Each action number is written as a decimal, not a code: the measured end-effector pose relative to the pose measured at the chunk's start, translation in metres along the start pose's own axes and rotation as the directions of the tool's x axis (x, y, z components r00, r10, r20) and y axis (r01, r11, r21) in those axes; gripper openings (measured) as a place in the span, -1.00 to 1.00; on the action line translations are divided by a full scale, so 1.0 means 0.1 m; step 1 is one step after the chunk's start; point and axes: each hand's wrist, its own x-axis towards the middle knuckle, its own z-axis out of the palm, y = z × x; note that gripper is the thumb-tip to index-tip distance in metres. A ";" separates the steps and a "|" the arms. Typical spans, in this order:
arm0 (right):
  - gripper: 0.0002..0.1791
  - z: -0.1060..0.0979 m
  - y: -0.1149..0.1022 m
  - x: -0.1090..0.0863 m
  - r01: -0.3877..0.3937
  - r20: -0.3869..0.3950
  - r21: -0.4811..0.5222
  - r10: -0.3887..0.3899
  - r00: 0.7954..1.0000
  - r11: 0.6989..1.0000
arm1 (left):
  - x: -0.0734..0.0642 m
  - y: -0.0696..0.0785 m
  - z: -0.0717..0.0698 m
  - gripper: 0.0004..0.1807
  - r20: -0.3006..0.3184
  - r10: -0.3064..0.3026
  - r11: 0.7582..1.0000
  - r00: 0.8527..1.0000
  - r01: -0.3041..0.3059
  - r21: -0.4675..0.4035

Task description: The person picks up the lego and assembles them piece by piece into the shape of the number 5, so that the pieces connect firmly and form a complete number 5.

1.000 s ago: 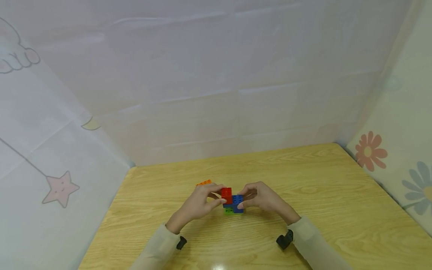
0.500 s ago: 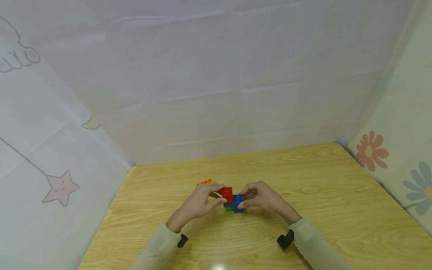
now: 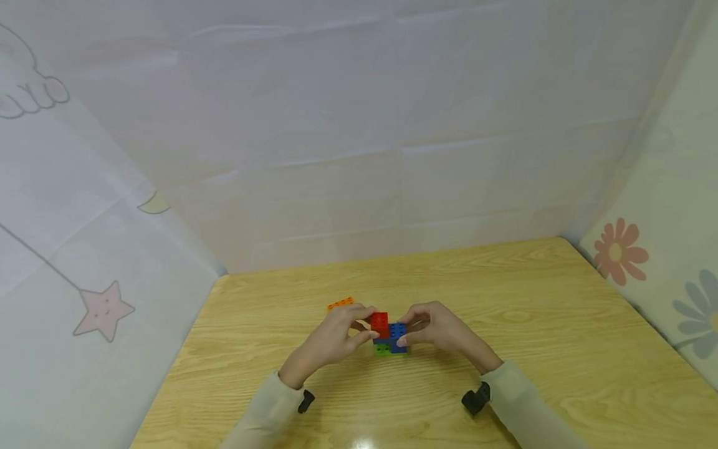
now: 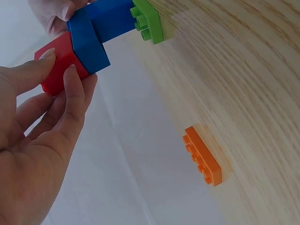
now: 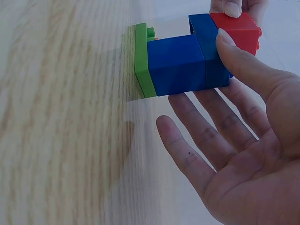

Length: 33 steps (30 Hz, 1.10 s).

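A small stack of toy building bricks stands on the wooden table. At its base lies a thin green brick [image 5: 141,63], with a tall blue brick [image 5: 176,65] on one end. Across the top runs a darker blue brick [image 4: 89,44], jutting out past the tall one. A red brick [image 3: 379,325] sits on that jutting end. My left hand [image 3: 332,337] pinches the red brick between thumb and fingers. On the other side, my right hand [image 3: 440,327] holds the upper blue brick, its thumb on the near face and fingers at the far face.
Behind my left hand an orange brick [image 4: 204,157] with a row of studs lies on the table [image 3: 505,299]. Pale printed sheets [image 3: 359,125] hang around the table's back and sides.
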 end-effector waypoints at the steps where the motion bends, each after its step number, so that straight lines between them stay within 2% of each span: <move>1: -0.65 0.00 0.00 0.00 0.001 0.003 0.007 -0.001 1.000 1.000 | 0.00 0.00 0.00 -0.52 0.001 -0.003 1.000 1.000 0.003 -0.001; 7: -0.65 0.00 0.02 0.01 0.008 0.009 0.017 -0.008 1.000 1.000 | 0.00 -0.01 0.00 -0.51 0.005 -0.008 1.000 1.000 0.008 0.001; 24: -0.67 -0.05 0.02 -0.01 0.001 -0.001 -0.006 -0.001 1.000 1.000 | 0.05 -0.03 0.02 -0.45 -0.001 0.026 0.999 1.000 -0.026 0.029; 33: -0.66 -0.01 0.04 0.01 -0.007 0.009 0.014 0.007 1.000 1.000 | 0.00 -0.04 0.03 -0.46 -0.003 0.040 0.997 0.999 -0.040 0.059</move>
